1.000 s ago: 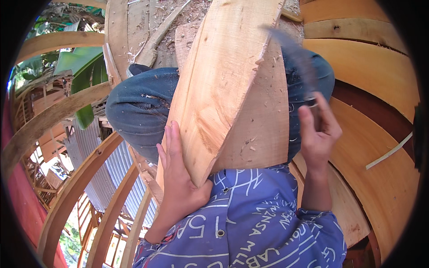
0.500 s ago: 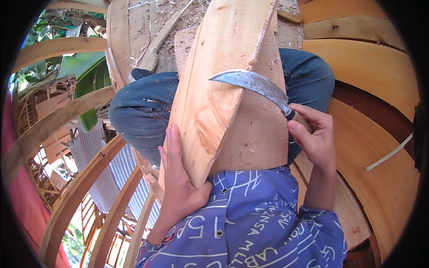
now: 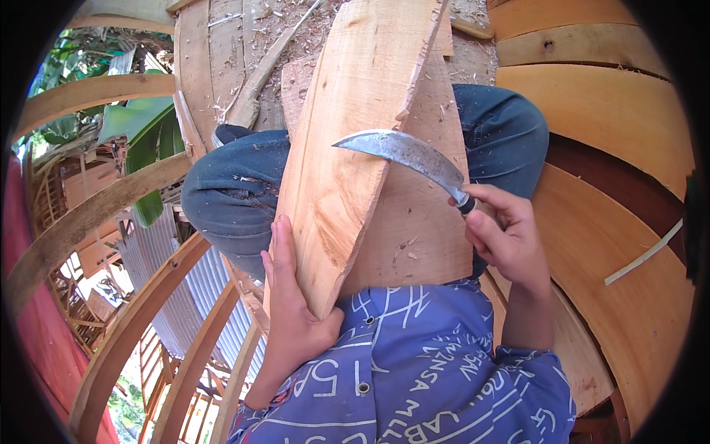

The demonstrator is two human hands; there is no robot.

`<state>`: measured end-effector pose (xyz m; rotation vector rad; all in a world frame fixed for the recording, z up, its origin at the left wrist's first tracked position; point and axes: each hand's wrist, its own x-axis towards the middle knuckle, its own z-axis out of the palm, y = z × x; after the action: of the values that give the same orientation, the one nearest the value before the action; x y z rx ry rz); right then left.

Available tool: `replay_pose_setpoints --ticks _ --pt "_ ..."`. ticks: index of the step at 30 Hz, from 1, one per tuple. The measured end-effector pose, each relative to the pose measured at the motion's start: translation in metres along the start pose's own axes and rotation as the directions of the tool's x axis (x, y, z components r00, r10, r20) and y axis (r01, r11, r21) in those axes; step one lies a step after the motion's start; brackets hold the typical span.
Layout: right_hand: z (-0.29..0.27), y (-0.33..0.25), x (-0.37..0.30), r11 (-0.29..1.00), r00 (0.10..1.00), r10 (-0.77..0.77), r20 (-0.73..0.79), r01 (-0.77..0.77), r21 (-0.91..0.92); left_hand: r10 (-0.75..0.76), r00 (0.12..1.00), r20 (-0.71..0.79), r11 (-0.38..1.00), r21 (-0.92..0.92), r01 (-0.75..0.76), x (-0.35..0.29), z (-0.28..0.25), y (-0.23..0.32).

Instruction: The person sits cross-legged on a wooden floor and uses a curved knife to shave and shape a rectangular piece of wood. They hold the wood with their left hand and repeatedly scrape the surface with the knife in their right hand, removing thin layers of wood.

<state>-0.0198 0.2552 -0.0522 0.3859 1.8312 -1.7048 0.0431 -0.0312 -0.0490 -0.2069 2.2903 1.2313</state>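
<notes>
A long pale wooden plank [image 3: 336, 140] leans lengthwise across my lap, its lower end close to my shirt. My left hand [image 3: 292, 300] grips that lower end, fingers along the left edge and thumb side by the right corner. My right hand [image 3: 506, 233] is closed round the dark handle of a curved knife [image 3: 414, 154] like a sickle. Its blade lies across the plank's rough right edge, tip pointing left over the face. Beneath the plank, a wider flat board [image 3: 418, 222] rests over my legs, with a few shavings on it.
Wood shavings and a narrow wooden strip [image 3: 259, 85] lie on the plank floor ahead. Curved wooden ribs [image 3: 140, 333] rise at left, with corrugated metal sheets [image 3: 218, 296] and leaves beyond. Broad curved planks [image 3: 592, 103] form a wall at right, with a thin pale strip [image 3: 643, 254] against it.
The knife and my right hand have moved slightly toward me and left, along the plank's right edge. My left hand keeps its hold on the plank.
</notes>
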Motion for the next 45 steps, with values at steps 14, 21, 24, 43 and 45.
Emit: replay_pose_setpoints --ticks 14,21,24,43,45 --pt "0.0 -0.004 -0.001 0.99 0.997 0.067 0.03 -0.07 0.126 -0.011 1.0 0.0 0.999 0.035 0.011 0.001 0.001 0.002" --pt "0.016 0.016 0.019 0.853 0.715 -0.503 -0.485 0.321 -0.412 0.002 1.0 0.007 1.0 -0.02 -0.002 0.003 -0.003 0.003" --pt "-0.026 0.003 0.025 0.928 0.548 -0.358 -0.757 0.303 -0.219 0.002 1.0 0.003 1.0 0.003 -0.002 0.002 -0.001 0.001" --pt "0.015 -0.007 0.003 0.995 0.998 0.04 -0.055 -0.035 0.088 0.026 1.0 0.005 0.994 0.11 -0.026 0.002 0.002 -0.001" --pt "0.015 -0.007 0.001 0.999 0.995 0.027 -0.094 -0.024 0.041 0.023 1.0 0.008 0.994 0.103 -0.024 0.003 0.001 0.0"
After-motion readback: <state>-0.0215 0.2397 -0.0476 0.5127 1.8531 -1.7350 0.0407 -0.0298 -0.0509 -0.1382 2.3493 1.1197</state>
